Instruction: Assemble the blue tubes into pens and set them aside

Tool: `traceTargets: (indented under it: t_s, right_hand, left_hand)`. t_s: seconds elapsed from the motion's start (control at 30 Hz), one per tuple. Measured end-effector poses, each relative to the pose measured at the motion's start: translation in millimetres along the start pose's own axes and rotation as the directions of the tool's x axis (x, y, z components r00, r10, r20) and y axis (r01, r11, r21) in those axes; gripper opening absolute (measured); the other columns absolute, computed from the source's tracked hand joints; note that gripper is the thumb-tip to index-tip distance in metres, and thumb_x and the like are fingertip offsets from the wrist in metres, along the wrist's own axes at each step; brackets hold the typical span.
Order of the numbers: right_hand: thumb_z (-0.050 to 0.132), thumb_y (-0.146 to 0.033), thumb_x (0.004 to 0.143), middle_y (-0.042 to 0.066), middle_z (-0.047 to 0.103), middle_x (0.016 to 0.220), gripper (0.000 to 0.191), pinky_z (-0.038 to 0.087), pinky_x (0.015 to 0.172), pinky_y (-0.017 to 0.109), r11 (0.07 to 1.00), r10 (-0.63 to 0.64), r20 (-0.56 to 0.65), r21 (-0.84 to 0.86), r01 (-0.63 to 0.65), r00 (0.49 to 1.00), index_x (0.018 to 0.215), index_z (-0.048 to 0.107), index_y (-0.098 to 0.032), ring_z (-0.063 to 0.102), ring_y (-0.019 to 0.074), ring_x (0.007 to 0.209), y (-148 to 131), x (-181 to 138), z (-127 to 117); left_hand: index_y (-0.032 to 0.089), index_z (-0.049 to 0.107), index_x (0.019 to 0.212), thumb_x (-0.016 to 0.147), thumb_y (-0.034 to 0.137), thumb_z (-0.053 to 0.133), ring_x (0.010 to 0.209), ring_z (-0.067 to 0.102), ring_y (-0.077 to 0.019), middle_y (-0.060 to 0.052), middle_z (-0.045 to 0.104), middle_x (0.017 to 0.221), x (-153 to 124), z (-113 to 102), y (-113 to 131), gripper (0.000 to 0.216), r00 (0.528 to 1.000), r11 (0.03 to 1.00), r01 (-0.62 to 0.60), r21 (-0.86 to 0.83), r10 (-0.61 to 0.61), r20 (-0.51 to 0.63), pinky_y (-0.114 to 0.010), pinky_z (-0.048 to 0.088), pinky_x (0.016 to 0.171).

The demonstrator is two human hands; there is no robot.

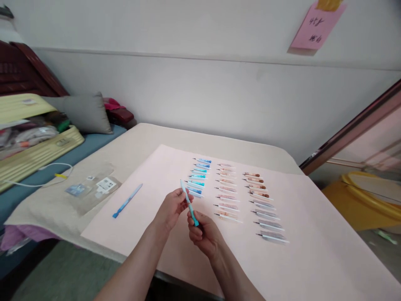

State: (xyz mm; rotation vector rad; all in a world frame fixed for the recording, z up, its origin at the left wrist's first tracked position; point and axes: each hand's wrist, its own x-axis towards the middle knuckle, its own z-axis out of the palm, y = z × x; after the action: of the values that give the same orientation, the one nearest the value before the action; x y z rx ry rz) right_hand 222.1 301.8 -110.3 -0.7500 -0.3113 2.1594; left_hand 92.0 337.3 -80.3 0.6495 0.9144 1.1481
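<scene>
One teal pen (189, 205) is slanting just above the pink sheet (169, 167). Your left hand (171, 207) is pinching its pale upper part; your right hand (206, 235) is pinching its teal end. Three columns of dark-tipped sticks (227, 197) are lying beyond and rightward; a blue pen (128, 201) is lying leftward.

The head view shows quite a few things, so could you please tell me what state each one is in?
Turquoise pen: tilted, held by the fingers of the left hand and right hand
Blue pen: lying apart on the pink sheet
Slim pen parts: lying in three columns
Plastic bag: lying flat
Pale yellow case: open, contents showing
Pink note: stuck to the wall
</scene>
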Motion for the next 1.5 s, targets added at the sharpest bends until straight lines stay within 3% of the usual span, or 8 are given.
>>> traceTargets:
  t_s: [0.1, 0.23, 0.47, 0.57, 0.73, 1.0, 1.27, 1.5]
  right_hand:
    - [0.066, -0.029, 0.07, -0.004, 0.052, 0.055, 0.02, 0.012, 0.033, 0.016, 1.0, -0.016, 0.0, -0.02, 0.016, 1.0, 0.077, 0.061, -0.011, 0.023, -0.0007, 0.032, -2, 0, 0]
    - [0.066, -0.031, 0.07, -0.004, 0.05, 0.051, 0.022, 0.011, 0.033, 0.018, 0.963, -0.141, -0.064, -0.24, 0.121, 0.988, 0.072, 0.061, -0.01, 0.026, 0.0001, 0.031, -9, 0, 6]
    - [0.064, -0.029, 0.068, -0.004, 0.049, 0.051, 0.018, 0.012, 0.034, 0.02, 0.814, -0.312, -0.11, -0.544, 0.206, 0.944, 0.069, 0.061, -0.011, 0.03, 0.0017, 0.031, -8, -3, 19]
    - [0.064, -0.03, 0.068, -0.004, 0.048, 0.051, 0.02, 0.012, 0.035, 0.02, 0.872, -0.246, -0.092, -0.455, 0.179, 0.965, 0.07, 0.061, -0.011, 0.03, 0.0014, 0.032, -5, -3, 17]
    - [0.064, -0.035, 0.071, -0.004, 0.051, 0.057, 0.025, 0.011, 0.035, 0.018, 0.994, -0.032, 0.024, -0.102, 0.034, 0.999, 0.077, 0.06, -0.011, 0.023, -0.0006, 0.032, -5, -5, 10]
    - [0.068, -0.034, 0.069, -0.004, 0.048, 0.052, 0.025, 0.01, 0.035, 0.019, 0.949, -0.183, -0.039, -0.267, 0.166, 0.982, 0.069, 0.059, -0.01, 0.026, -0.0001, 0.033, -8, -3, 13]
    - [0.065, -0.032, 0.071, -0.004, 0.05, 0.057, 0.022, 0.012, 0.035, 0.017, 0.996, -0.043, -0.005, -0.077, 0.042, 0.999, 0.078, 0.06, -0.012, 0.022, -0.0003, 0.035, -7, -4, 8]
    - [0.064, -0.035, 0.071, -0.004, 0.049, 0.052, 0.024, 0.01, 0.036, 0.019, 0.934, -0.205, -0.07, -0.312, 0.174, 0.976, 0.072, 0.06, -0.011, 0.026, 0.0002, 0.032, -8, -3, 11]
  left_hand:
    - [0.015, 0.061, 0.086, 0.072, 0.031, 0.063, 0.072, 0.056, -0.0126, -0.005, 0.061, 0.08, 0, 0, -1, 0.021, 1.0, 1.0, 0.0, -0.031, 0.001, 0.017, -0.025, 0.042, 0.066]
    - [0.015, 0.061, 0.088, 0.072, 0.031, 0.063, 0.079, 0.058, -0.0164, -0.008, 0.063, 0.084, 0, 0, 2, 0.023, 1.0, 0.999, 0.004, -0.043, -0.004, -0.003, -0.028, 0.044, 0.066]
    - [0.014, 0.063, 0.079, 0.07, 0.043, 0.063, 0.079, 0.06, -0.0193, -0.01, 0.066, 0.081, -2, 1, 3, 0.03, 0.988, 0.989, -0.062, 0.133, 0.08, -0.132, -0.031, 0.045, 0.07]
    - [0.013, 0.064, 0.079, 0.07, 0.039, 0.065, 0.077, 0.06, -0.0179, -0.011, 0.067, 0.081, -4, 3, 5, 0.029, 0.989, 0.989, -0.053, 0.135, 0.071, -0.131, -0.033, 0.045, 0.076]
    - [0.013, 0.063, 0.091, 0.073, 0.034, 0.063, 0.083, 0.061, -0.0186, -0.013, 0.067, 0.092, -8, 9, 9, 0.028, 0.997, 0.994, 0.03, -0.105, -0.023, 0.07, -0.033, 0.044, 0.082]
    - [0.017, 0.059, 0.085, 0.072, 0.035, 0.065, 0.08, 0.059, -0.0162, -0.009, 0.065, 0.092, -2, 4, 2, 0.023, 1.0, 0.998, -0.001, -0.069, 0.0, -0.017, -0.026, 0.044, 0.064]
    - [0.016, 0.062, 0.093, 0.071, 0.032, 0.064, 0.062, 0.054, -0.0112, -0.004, 0.06, 0.076, -2, 4, 0, 0.027, 1.0, 0.997, 0.004, -0.083, -0.005, -0.01, -0.025, 0.042, 0.061]
    - [0.016, 0.063, 0.09, 0.071, 0.038, 0.063, 0.078, 0.057, -0.016, -0.008, 0.064, 0.083, -3, 5, 2, 0.03, 0.992, 0.997, -0.079, -0.014, 0.077, -0.103, -0.029, 0.044, 0.07]
